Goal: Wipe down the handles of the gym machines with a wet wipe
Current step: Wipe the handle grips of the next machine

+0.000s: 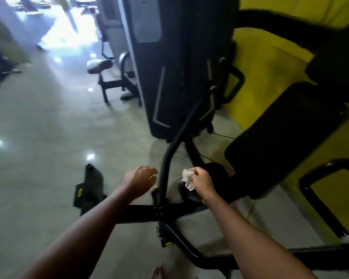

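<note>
My right hand (203,183) grips a crumpled white wet wipe (187,179), held just right of a thin black curved bar (167,156) of the gym machine. To the left of that bar is my left hand (139,181), fingers loosely curled, holding nothing and close to the bar without a clear touch. The bar rises from the machine's black base frame (141,215) toward the dark weight-stack housing (179,67). A black looped handle (235,84) sticks out beside the housing. The view is blurred.
A black padded seat back (280,141) slants at the right in front of a yellow wall (270,57). Another black frame loop (318,198) stands at the lower right. A padded stool (99,66) stands further back on the glossy tiled floor (38,137).
</note>
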The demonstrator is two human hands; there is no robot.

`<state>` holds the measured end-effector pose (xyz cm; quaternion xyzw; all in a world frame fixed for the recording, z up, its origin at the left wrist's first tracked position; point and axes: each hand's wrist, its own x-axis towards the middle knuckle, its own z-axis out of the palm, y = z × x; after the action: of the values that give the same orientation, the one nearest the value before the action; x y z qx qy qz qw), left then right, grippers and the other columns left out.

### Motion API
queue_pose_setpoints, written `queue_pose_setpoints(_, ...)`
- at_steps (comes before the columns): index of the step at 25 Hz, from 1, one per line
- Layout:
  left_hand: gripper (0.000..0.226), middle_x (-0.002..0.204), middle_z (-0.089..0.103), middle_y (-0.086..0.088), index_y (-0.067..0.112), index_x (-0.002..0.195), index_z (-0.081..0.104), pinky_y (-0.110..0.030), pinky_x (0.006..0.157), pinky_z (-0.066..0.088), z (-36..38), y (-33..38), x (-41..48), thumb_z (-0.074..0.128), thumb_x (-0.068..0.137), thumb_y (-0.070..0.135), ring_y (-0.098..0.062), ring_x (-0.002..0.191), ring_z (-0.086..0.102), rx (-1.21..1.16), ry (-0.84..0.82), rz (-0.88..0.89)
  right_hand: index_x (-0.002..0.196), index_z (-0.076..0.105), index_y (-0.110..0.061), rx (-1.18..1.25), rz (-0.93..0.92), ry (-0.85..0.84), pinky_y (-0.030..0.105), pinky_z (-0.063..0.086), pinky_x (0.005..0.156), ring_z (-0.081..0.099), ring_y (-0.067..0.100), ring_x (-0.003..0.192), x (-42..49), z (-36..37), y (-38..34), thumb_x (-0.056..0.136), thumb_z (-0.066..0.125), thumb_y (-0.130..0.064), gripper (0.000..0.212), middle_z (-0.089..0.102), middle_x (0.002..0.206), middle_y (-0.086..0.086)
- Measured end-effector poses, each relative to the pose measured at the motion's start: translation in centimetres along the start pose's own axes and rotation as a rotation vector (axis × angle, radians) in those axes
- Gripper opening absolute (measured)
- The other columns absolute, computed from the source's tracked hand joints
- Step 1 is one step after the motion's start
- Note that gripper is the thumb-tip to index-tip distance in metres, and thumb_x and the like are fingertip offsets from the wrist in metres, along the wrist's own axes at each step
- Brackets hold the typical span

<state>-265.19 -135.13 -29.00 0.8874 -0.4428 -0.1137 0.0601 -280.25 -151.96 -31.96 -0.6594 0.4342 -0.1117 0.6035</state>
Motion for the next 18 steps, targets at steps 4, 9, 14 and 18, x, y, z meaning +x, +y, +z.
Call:
queue_pose_setpoints(4, 0.031, 0.121, 0.068, 0.005, 0.033, 0.122, 0.065, -0.034, 0.087, 0.052, -2.9, -8.5, -7.3, 0.051, 0.095, 0.04, -0.021, 0.109, 0.064, -0.028, 0.147, -0.19, 0.078, 0.066, -0.014, -0.068, -0.085, -0.201, 0.023, 0.047, 0.056, 0.059, 0.013, 0.061, -2.1, 10.2, -3.1, 0.078, 0.071, -0.021, 0.008, 0.065, 0.066, -0.003)
queue_pose_setpoints(9, 0.038, 0.103, 0.07, 0.005, 0.032, 0.104, 0.066, -0.034, 0.072, 0.052, -4.8, -18.9, -17.1, 0.039, 0.086, 0.052, -0.024, 0.094, 0.067, -0.134, 0.216, -0.341, 0.089, 0.065, -0.02, -0.181, -0.236, -0.326, 0.029, 0.051, 0.068, 0.062, 0.011, 0.071, -6.6, 24.4, -4.8, 0.075, 0.078, -0.027, 0.021, 0.068, 0.081, -0.004)
queue_pose_setpoints(14, 0.027, 0.111, 0.07, 0.012, 0.034, 0.118, 0.066, -0.032, 0.083, 0.051, -6.7, -32.9, -26.5, 0.055, 0.094, 0.039, -0.015, 0.103, 0.064, -0.163, 0.264, -0.439, 0.081, 0.069, -0.023, -0.143, -0.244, -0.379, 0.04, 0.056, 0.073, 0.069, 0.026, 0.081, -12.5, 41.2, -7.2, 0.08, 0.062, -0.022, 0.007, 0.073, 0.083, 0.002)
queue_pose_setpoints(18, 0.028, 0.111, 0.069, 0.011, 0.033, 0.119, 0.066, -0.033, 0.085, 0.051, -9.0, -43.6, -31.6, 0.054, 0.095, 0.04, -0.015, 0.104, 0.063, -0.161, 0.26, -0.515, 0.086, 0.071, -0.024, -0.211, -0.346, -0.421, 0.036, 0.053, 0.072, 0.068, 0.022, 0.079, -16.2, 52.0, -10.0, 0.084, 0.057, -0.013, 0.018, 0.073, 0.083, 0.003)
